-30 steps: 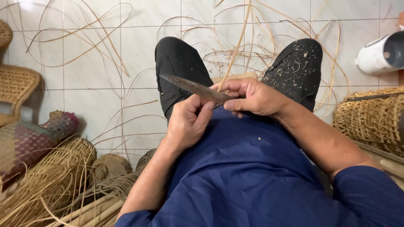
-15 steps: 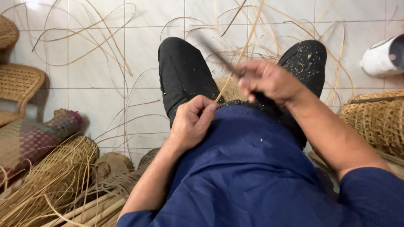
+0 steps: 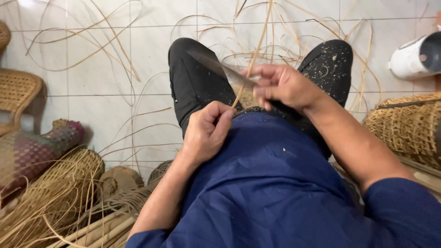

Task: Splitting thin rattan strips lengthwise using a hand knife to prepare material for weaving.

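Note:
I sit with both knees up, in black trousers dusted with shavings. My right hand (image 3: 285, 87) grips a long dark knife (image 3: 216, 68) whose blade points up and to the left, over my left knee. My left hand (image 3: 206, 131) is closed at my waist, pinching the near end of a thin cane strip (image 3: 255, 53) that runs up and away past the blade. The blade lies against the strip just above my left hand.
Loose cane strips (image 3: 105, 41) curl over the white tiled floor. Woven baskets (image 3: 55, 193) and a patterned mat roll (image 3: 36, 147) lie at the left, a wicker chair (image 3: 16, 94) further back. A woven cage-like basket (image 3: 406, 128) and a white appliance (image 3: 413, 57) are at the right.
My right hand pushed the knife away from my waist along the strip, up toward my knees, and has drawn slightly back toward my left hand. My left hand stayed in place on the strip.

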